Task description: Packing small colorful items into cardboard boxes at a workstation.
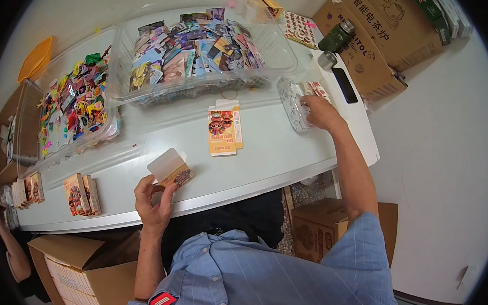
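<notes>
My left hand [154, 206] grips a small orange carton [178, 176] near the table's front edge. Its white top flap stands open, and a cartoon figure shows on its side. Out to the right, my right hand [322, 112] reaches into a clear plastic container [292, 102], fingers curled together. Whatever they pinch is too small or hidden to make out. Red-and-white printed sheets [315, 91] lie by the container's far side. Between my hands, flattened orange cartons [221, 134] rest on the white table [260, 153].
A clear bin [204, 78] full of picture cards stands at the back, beside another bin [111, 125] of small colourful toys. Filled cartons [79, 195] stand front left. A green flask [336, 38] and phone [344, 85] are far right. Another person's arm [14, 250] shows at left.
</notes>
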A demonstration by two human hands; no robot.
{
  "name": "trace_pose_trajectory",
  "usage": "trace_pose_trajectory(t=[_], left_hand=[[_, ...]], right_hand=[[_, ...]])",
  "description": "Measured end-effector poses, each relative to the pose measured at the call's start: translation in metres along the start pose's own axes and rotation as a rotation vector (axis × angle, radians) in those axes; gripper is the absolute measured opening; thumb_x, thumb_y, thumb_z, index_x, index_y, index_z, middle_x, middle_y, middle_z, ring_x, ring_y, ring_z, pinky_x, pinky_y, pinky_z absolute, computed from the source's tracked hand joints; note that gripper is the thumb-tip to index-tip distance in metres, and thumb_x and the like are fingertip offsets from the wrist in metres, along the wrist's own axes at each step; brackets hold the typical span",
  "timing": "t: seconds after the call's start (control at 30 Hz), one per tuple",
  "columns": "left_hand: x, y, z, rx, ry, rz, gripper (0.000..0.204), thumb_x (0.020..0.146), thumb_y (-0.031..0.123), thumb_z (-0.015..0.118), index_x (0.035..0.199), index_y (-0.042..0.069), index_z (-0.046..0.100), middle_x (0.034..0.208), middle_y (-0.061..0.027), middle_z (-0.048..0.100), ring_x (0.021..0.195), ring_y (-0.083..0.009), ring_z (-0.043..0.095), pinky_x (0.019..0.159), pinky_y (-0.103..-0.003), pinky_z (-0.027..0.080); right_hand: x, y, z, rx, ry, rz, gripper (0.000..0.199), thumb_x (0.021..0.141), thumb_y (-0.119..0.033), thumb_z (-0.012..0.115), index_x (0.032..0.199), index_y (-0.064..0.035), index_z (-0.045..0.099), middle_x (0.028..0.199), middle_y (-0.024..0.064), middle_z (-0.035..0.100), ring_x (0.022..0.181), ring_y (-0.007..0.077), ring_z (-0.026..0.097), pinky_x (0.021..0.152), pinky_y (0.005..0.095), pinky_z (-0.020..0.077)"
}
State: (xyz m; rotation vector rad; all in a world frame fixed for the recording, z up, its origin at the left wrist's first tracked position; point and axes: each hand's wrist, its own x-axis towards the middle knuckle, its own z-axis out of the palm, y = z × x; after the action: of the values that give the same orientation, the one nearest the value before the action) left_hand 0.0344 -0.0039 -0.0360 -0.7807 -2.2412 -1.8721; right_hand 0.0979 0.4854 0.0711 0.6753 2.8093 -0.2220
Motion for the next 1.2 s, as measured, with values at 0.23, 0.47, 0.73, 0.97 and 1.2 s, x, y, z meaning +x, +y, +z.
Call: trace_pose_trajectory(t=[0.23, 0.47, 0.73, 0.97, 1.2], left_hand=[[0.003, 0.001, 0.002, -0.044, 0.005, 0.010, 0.055, 0.086, -0.005, 0.077, 0.131, 0.001, 0.046, 0.115, -0.0157, 0.065, 0.087, -0.0198, 0.072, 0.072, -0.029, 0.061], [0.004, 0.004, 0.001, -0.061, 0.011, 0.002, 0.055, 0.087, -0.005, 0.077, 0.131, 0.001, 0.046, 0.114, -0.0160, 0.066, 0.088, -0.0197, 0.072, 0.075, -0.030, 0.060], [0.003, 0.001, 0.000, -0.087, -0.022, -0.052, 0.054, 0.088, -0.005, 0.076, 0.132, 0.002, 0.045, 0.113, -0.0163, 0.066, 0.089, -0.0203, 0.072, 0.075, -0.030, 0.060], [0.003, -0.001, 0.001, -0.069, -0.022, -0.020, 0.055, 0.087, -0.005, 0.077, 0.133, 0.002, 0.046, 0.115, -0.0159, 0.066, 0.089, -0.0200, 0.072, 0.075, -0.030, 0.059], [0.001, -0.002, 0.000, 0.046, 0.002, 0.042, 0.059, 0.080, -0.003, 0.084, 0.130, 0.001, 0.053, 0.113, -0.0169, 0.068, 0.083, -0.0215, 0.073, 0.072, -0.031, 0.060]], right_hand=[[-0.001, 0.010, 0.006, 0.023, 0.128, -0.012, 0.031, 0.077, 0.001, 0.067, 0.108, -0.0001, 0.068, 0.104, 0.0181, 0.072, 0.098, 0.0346, 0.069, 0.087, 0.0423, 0.0535], [-0.015, 0.004, -0.008, -0.023, 0.243, -0.049, 0.012, 0.082, -0.011, 0.066, 0.090, -0.0051, 0.074, 0.098, 0.0173, 0.071, 0.095, 0.0361, 0.068, 0.083, 0.0458, 0.0533], [-0.025, 0.029, -0.013, 0.259, 0.410, -0.105, 0.015, 0.087, -0.014, 0.072, 0.093, 0.0003, 0.072, 0.085, 0.0125, 0.067, 0.077, 0.0225, 0.064, 0.073, 0.0346, 0.0514], [-0.038, 0.024, -0.023, 0.758, 0.390, 0.009, 0.017, 0.094, -0.018, 0.071, 0.095, -0.0004, 0.070, 0.080, 0.0007, 0.065, 0.068, 0.0075, 0.055, 0.062, 0.0234, 0.0433], [-0.060, -0.052, -0.024, 1.075, 0.348, -0.096, 0.012, 0.098, -0.014, 0.066, 0.094, -0.0029, 0.065, 0.077, -0.0023, 0.060, 0.066, 0.0043, 0.051, 0.059, 0.0195, 0.0365]])
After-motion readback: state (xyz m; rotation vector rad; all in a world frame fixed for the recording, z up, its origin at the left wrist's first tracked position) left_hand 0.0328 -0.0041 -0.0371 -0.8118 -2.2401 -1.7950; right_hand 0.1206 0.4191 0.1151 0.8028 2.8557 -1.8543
